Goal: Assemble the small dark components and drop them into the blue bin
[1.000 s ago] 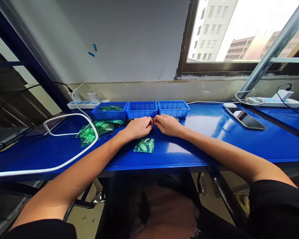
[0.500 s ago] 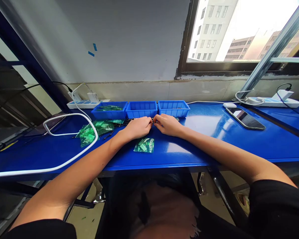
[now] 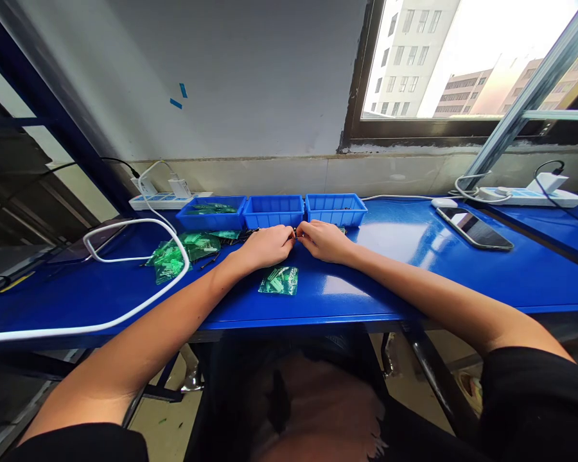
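My left hand (image 3: 268, 246) and my right hand (image 3: 326, 241) meet just in front of the blue bins, fingertips almost touching. Both are closed in a pinch around something small and dark, mostly hidden by the fingers, so its kind cannot be made out. Nearer the table's front edge lies a small green clear bag (image 3: 279, 281) with pale pieces inside. Left of my left hand, more green bags (image 3: 169, 260) are heaped, with thin black pieces (image 3: 210, 262) loose beside them.
Three blue bins stand in a row: the left bin (image 3: 210, 221) holds green bags, then the middle bin (image 3: 273, 218) and right bin (image 3: 334, 217). A white bent tube (image 3: 125, 316) arches over the left side. A phone (image 3: 472, 228) and power strip (image 3: 525, 196) are at right.
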Tool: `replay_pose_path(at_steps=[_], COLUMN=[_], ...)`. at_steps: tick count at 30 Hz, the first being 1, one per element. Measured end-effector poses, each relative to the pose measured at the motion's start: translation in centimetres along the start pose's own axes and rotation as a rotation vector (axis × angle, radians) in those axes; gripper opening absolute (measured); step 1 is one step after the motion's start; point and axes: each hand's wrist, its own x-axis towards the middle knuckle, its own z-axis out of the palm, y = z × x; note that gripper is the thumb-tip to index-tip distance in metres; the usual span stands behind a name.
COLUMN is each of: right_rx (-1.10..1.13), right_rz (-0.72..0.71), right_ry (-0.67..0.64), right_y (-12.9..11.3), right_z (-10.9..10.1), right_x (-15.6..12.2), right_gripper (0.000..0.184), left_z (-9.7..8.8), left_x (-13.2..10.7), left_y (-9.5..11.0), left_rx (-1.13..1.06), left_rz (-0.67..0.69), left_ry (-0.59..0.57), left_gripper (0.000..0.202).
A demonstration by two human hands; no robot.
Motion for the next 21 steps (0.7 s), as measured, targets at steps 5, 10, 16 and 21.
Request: replay_pose_path(at_steps=[5,10,16,21], right_rx=[0.015,0.018,0.001,0.001], right_rz=[0.010,0.013,0.006,0.011], right_ry=[0.001,0.003,-0.007,-0.019], right_y=[-0.04,0.05,-0.03,-0.07], right_z=[-0.02,0.04,-0.05,-0.09], right_x=[0.01,0.01,0.02,0.08], right_gripper=[0.015,0.015,0.017,0.019], left_z=[-0.09,-0.07,-0.07,-0.22], left_x=[-0.10,-0.03,-0.10,-0.23], left_y=[0.11,0.09,0.02,0.15], left_rx=[-0.003,-0.006,0.001,0.004], left_rz=[-0.005,-0.004,-0.001,0.007], left_ry=[-0.003,-0.010,-0.009,-0.011], left_gripper=[0.032,0.033,0.032,0.031])
